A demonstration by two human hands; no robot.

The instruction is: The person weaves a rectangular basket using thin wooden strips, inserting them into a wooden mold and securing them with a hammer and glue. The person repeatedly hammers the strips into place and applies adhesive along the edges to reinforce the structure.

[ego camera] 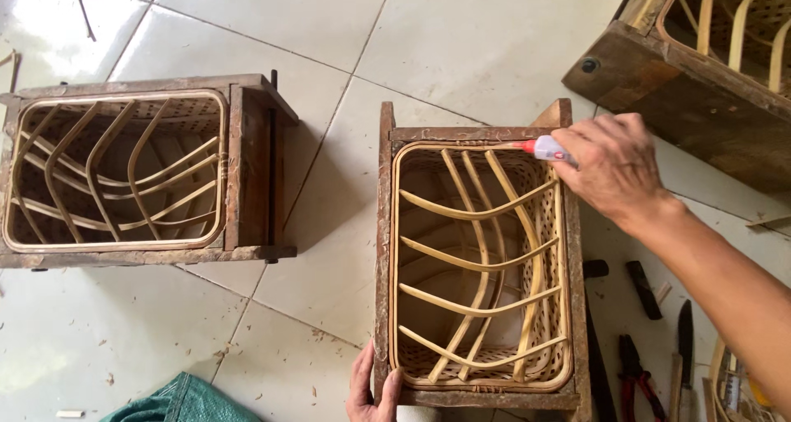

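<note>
A dark wooden box mould [384,249] stands on the tiled floor in the middle, with a pale rattan basket frame [482,265] of curved crossing strips set inside it. My right hand [614,168] reaches in from the right and grips a small glue tube with a red tip [537,147], its nozzle touching the rattan rim at the far edge. My left hand [372,389] rests on the near left corner of the wooden box, fingers curled over its edge.
A second wooden mould with a rattan frame [115,175] lies to the left. A third one [700,51] stands at the top right. Pliers with red handles [636,377], a knife [684,348] and dark tools lie at the lower right. Green cloth [177,401] sits at the bottom.
</note>
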